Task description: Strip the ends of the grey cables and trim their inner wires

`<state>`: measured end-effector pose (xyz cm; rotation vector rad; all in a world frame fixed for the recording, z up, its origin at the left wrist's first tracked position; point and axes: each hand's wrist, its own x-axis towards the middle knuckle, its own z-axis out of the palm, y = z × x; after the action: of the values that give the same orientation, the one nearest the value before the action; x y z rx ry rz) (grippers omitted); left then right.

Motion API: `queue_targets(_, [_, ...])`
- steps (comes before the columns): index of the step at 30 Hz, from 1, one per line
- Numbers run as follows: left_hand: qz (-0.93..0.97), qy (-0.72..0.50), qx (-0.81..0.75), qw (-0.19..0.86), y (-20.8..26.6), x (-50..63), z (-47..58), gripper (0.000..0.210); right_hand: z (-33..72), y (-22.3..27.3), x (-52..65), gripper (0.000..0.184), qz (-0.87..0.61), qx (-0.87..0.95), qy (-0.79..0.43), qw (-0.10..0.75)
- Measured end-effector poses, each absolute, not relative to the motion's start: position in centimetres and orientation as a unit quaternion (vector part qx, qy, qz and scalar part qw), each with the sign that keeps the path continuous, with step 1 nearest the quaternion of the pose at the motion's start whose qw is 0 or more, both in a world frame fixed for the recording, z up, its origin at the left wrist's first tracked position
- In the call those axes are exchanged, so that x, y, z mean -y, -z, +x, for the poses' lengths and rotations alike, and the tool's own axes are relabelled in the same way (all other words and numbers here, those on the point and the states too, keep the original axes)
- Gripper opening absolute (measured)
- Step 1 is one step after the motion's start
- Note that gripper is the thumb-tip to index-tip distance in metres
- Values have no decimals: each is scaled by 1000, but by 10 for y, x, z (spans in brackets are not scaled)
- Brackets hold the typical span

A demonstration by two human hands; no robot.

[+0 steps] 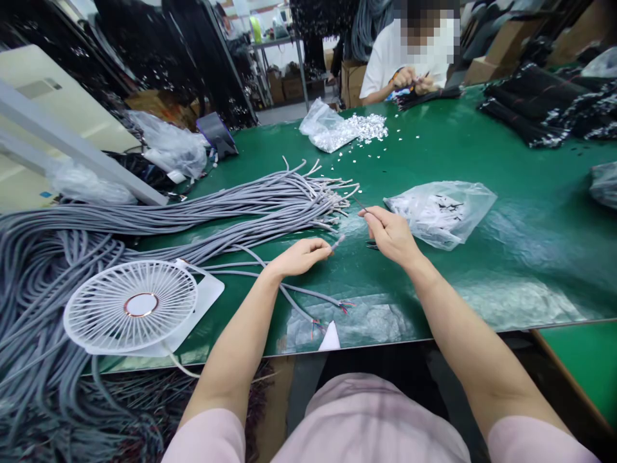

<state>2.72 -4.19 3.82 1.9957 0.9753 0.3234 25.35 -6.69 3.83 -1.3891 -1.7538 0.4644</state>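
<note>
two hands working a grey cable end over a green desk

seen from a head-worn camera, looking down at a wide green desk [482, 161]. the left hand [301, 256] is closed around the tip of a thin grey rubber-sheathed cable [289, 297], whose end pokes out between thumb and forefinger. the right hand [391, 235] sits just beside it, fingers pinched narrowly on a small dark sleeve-like piece [362, 206], too small to make out clearly. both hands hover just above the desk, near its middle.

to the left lies a long bundle of matching grey cables [216, 212], ends fanned toward the hands. a clear plastic bag of small dark parts [438, 209] rests just right of the right hand. a round white desk fan [132, 305] stands at the near left edge. two loose cables with coloured stripped wires [344, 305] lie near the front edge.

judging from this, the work goes best with the cable tip held steady and short, so the small piece can meet it squarely without bending the end.

across the desk, another person [405, 61] in a white shirt handles dark cables, beside a clear bag spilling small white pieces [347, 128].
</note>
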Motion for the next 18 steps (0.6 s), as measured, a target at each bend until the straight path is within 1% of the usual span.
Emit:
queue_targets(3, [770,-183,-382,477,-36,47,34,40,246,-40,72,34,-532,719,-181,409])
queue_targets(5, [770,-202,-381,471,-31,47,35,40,244,-37,73,33,-521,729,-175,408])
queue_targets(8, [790,-193,-375,446,-18,44,31,37,249,-26,72,31,-515,727,-177,419])
queue_targets(10, [821,-172,-376,393,-9,44,30,33,254,-19,70,31,-525,718,-188,416])
queue_targets(13, [869,-150,-384,273,1,45,34,25,260,-16,70,31,-537,713,-205,402])
queue_targets(14, [872,-153,-389,253,3,46,36,21,260,-16,71,31,-538,715,-210,395])
queue_targets(16, [849,-182,-415,273,2,48,40,19,259,-19,73,30,-536,722,-216,380])
queue_targets(18, [792,-235,-447,342,-1,51,40,25,257,-23,77,30,-533,731,-221,363])
